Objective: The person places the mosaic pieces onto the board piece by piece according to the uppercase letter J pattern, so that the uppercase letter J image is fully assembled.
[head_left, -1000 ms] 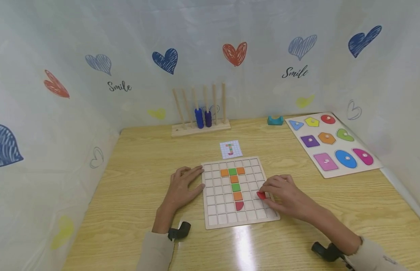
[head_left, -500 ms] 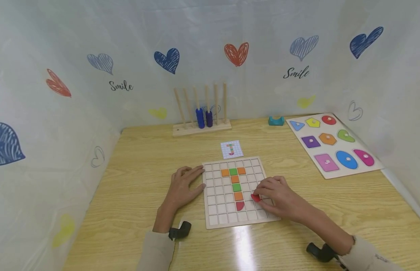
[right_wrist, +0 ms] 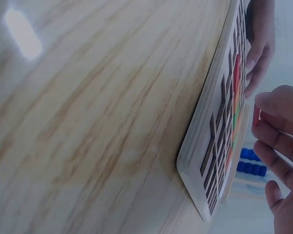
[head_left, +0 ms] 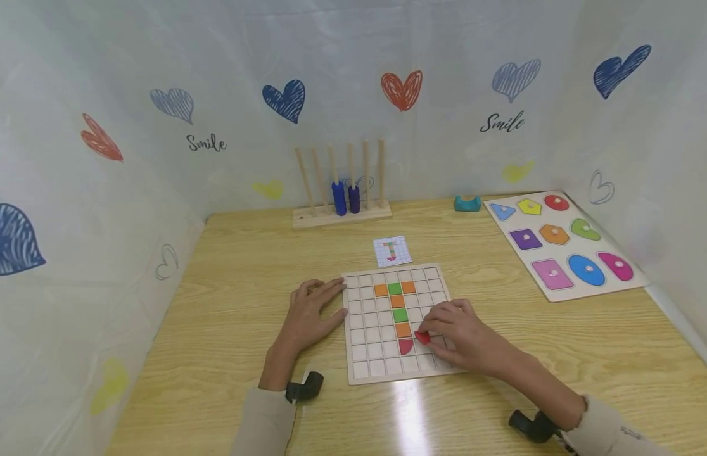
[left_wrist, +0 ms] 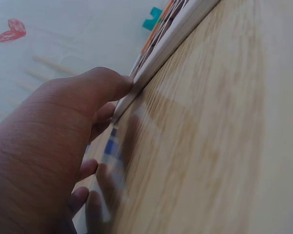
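A wooden grid board [head_left: 365,372] lies on the table, with orange and green square tiles set in a T shape. Below them sits a red quarter-round tile [head_left: 406,346]. My right hand [head_left: 466,335] pinches another red tile [head_left: 422,337] between thumb and fingers, over the board just right of the placed red one. In the right wrist view this red tile [right_wrist: 256,116] is seen edge-on, above the grid. My left hand [head_left: 310,315] rests at the board's left edge, fingers extended, with its thumb [left_wrist: 118,87] touching the side.
Behind the board lies a pattern card [head_left: 392,251] showing a J shape. A peg stand [head_left: 342,218] with blue beads is at the back, near a teal block [head_left: 467,204]. A shape puzzle board [head_left: 553,246] lies to the right.
My right hand has moved left across the board with the red tile, bringing it close to the placed red one. The left hand has stayed at the board's edge.
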The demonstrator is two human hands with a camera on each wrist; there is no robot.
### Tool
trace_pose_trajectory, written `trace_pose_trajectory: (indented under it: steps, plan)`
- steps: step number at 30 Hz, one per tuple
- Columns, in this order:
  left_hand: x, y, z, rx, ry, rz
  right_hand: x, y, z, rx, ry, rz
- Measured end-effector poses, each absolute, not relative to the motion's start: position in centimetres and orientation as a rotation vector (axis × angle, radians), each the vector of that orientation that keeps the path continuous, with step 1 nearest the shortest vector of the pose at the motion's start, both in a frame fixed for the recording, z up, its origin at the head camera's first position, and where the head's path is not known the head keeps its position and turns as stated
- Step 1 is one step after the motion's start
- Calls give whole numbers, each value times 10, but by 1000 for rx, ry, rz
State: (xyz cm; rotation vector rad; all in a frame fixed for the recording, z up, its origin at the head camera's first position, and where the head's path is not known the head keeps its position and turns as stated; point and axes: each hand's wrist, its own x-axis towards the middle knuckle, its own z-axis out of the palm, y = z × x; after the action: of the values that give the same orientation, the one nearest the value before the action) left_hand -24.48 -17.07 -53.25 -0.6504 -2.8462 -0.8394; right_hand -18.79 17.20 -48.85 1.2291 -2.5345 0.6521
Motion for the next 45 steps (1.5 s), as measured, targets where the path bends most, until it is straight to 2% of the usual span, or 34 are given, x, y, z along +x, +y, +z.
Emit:
trace_pose_trajectory:
  steps: [45]
  plan:
    - [-245, -170, -532, -645, -2851, -816, -186, 121, -500, 1356, -2486, 631]
